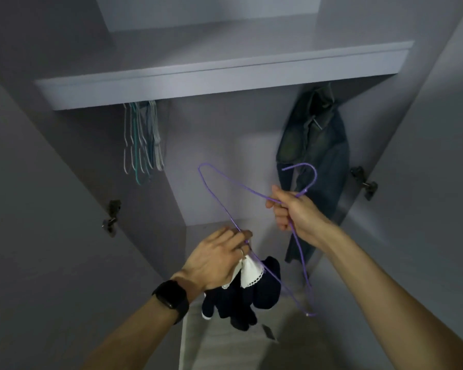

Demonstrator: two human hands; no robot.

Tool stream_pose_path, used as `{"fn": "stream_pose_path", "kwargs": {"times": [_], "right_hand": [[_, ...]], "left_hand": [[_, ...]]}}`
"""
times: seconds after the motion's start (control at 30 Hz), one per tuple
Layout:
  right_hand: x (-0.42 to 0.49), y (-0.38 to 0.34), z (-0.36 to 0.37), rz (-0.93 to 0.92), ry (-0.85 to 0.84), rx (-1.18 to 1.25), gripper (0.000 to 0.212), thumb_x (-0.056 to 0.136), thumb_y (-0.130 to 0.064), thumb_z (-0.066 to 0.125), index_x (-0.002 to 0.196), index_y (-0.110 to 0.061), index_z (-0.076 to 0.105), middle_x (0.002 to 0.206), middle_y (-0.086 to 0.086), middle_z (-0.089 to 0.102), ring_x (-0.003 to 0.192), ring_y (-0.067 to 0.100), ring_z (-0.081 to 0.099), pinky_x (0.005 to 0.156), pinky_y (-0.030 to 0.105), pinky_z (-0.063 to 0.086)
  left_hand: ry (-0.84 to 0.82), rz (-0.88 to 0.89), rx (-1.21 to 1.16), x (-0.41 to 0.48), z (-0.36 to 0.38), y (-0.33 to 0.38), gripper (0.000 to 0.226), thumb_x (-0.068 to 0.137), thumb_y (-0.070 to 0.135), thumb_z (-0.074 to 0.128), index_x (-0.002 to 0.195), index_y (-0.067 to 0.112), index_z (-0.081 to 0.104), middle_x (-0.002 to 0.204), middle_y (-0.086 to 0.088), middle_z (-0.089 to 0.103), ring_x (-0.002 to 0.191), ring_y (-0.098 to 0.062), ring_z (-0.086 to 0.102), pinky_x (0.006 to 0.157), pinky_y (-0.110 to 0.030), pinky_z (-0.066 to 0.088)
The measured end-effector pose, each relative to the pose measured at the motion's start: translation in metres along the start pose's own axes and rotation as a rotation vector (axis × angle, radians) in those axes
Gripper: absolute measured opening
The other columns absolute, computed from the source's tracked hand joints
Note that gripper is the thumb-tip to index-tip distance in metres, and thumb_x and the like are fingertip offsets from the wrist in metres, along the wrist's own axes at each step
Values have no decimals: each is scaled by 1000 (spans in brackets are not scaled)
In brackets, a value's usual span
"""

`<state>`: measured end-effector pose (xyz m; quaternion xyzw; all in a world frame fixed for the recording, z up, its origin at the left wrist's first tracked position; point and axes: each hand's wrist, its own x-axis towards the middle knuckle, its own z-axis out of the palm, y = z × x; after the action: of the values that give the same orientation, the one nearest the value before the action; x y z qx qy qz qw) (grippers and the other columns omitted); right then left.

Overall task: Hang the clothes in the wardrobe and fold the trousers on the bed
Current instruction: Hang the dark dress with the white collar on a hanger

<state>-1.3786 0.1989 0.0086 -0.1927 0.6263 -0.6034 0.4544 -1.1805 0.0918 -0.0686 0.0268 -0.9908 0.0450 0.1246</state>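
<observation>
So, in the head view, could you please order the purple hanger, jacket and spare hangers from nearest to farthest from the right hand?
1. Purple hanger: held in the right hand.
2. Jacket: hanging behind it, right.
3. Spare hangers: hanging far left.

Head view into a wardrobe (211,134). At 4 o'clock the right hand (297,209) is gripping a purple hanger (315,174) at its neck. At 6 o'clock the left hand (217,260) is holding a dark garment (265,287) by its white collar and touching the hanger's wire. A denim jacket (316,145) is hanging at 2 o'clock and spare hangers (142,140) at 10 o'clock, under the shelf (225,76).
</observation>
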Motion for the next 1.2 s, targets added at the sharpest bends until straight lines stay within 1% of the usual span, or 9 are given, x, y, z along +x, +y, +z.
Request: {"fn": "stream_pose_path", "kwargs": {"times": [0.17,0.33,0.47,0.57,0.63,0.77,0.93,1.1,1.2], "right_hand": [[-10,24,-30,-234,366,-543,47,93,-53,62,71,-15,47,58,-8,49,58,15,47,55,25,37],[-15,61,-12,-94,15,-660,59,76,-79,63,67,-21,57,58,-14,50,55,7,47,56,23,37],[1,63,-13,-127,-8,-451,51,87,-49,74,46,-28,53,48,-13,40,53,8,39,57,26,34],[10,61,-24,-161,-33,-439,35,88,-23,71,54,-26,68,59,-12,65,60,3,58,68,24,45],[13,60,-23,-92,-96,-480,20,89,-40,70,76,-27,77,79,-10,76,82,4,69,81,27,53],[18,67,-9,-16,-96,-543,52,74,-74,67,96,-27,71,91,-9,74,91,11,69,86,31,54],[23,85,-16,-109,226,-787,50,79,-58,74,98,-18,51,96,-1,59,84,21,62,68,34,49],[26,96,-24,-91,172,-1073,28,91,-36,64,105,-20,46,109,3,59,92,29,63,71,36,51],[29,83,-34,-155,168,-1129,11,96,-30,51,92,-25,43,94,2,66,89,33,63,69,37,52]], "left_hand": [[17,-325,-136,16,-3,7,29,92,40,65,118,29,69,153,8,30,113,-18,54,86,-37,54],[63,-437,-194,40,-10,10,27,96,47,59,115,28,67,132,10,44,101,-17,54,79,-38,53],[26,-522,-232,44,-16,4,33,93,56,61,106,27,71,121,16,48,101,-12,55,76,-34,50],[-6,-660,-306,35,-19,-6,37,89,62,61,105,31,74,116,20,50,100,-8,57,78,-32,50],[17,-704,-353,34,-19,-4,39,89,64,59,104,31,74,113,20,52,93,-9,60,73,-32,50],[-14,-716,-349,46,-18,13,37,94,59,57,104,26,73,113,20,54,91,-14,63,70,-30,44],[79,-814,-476,48,-32,1,28,88,62,63,93,36,73,104,23,55,86,-4,60,73,-30,46],[152,-856,-446,45,-50,-14,30,90,58,64,88,29,72,104,22,54,90,-9,61,73,-33,49],[131,-895,-354,32,-55,-27,30,92,57,60,87,30,70,107,18,54,95,-15,60,76,-35,46]]}}
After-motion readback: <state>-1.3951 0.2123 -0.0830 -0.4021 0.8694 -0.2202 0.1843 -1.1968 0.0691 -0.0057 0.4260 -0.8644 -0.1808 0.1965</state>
